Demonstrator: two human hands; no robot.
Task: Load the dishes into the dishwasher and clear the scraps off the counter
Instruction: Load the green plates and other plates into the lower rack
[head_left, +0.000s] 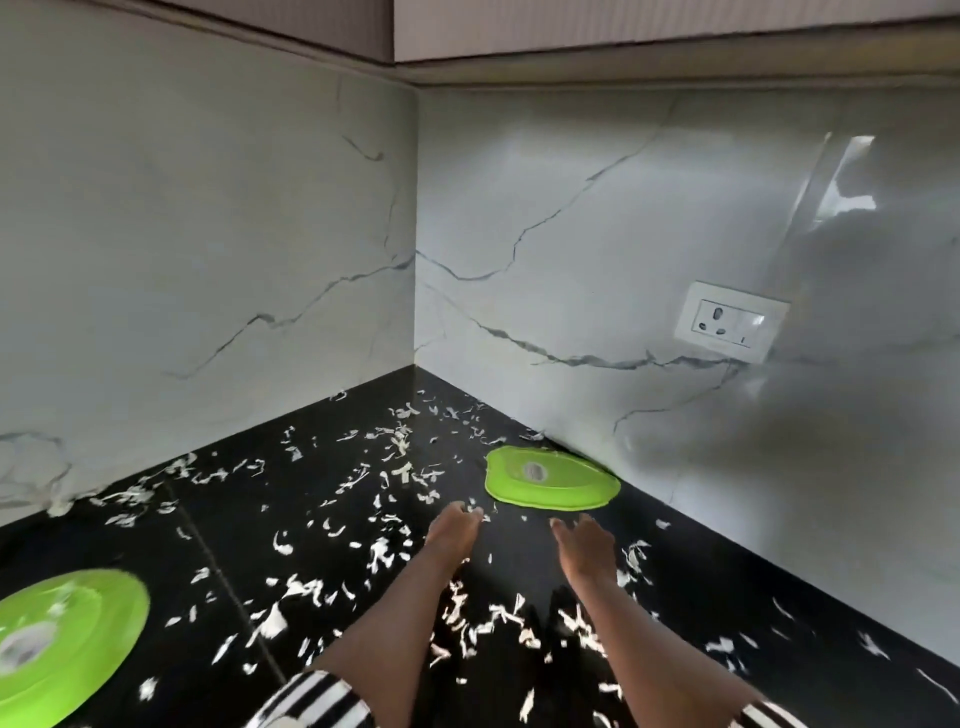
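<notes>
Hardly begun: white shredded scraps (382, 553) cover the glossy black counter (727, 582). One lime-green plastic plate (550, 486) waits near the back corner, another green plate (78, 623) at the left edge. The left hand (454, 527) and right hand (584, 548) reach with a loose, empty grip.

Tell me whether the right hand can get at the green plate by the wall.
Probably yes. The right hand reaches toward the plate, fingertips just short of its near rim. Only thin scraps lie on the counter between them; nothing upright blocks the way.

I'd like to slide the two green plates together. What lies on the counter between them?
In the head view, white scraps litter the black counter between the near plate and the far plate; the left hand reaches in too.
</notes>
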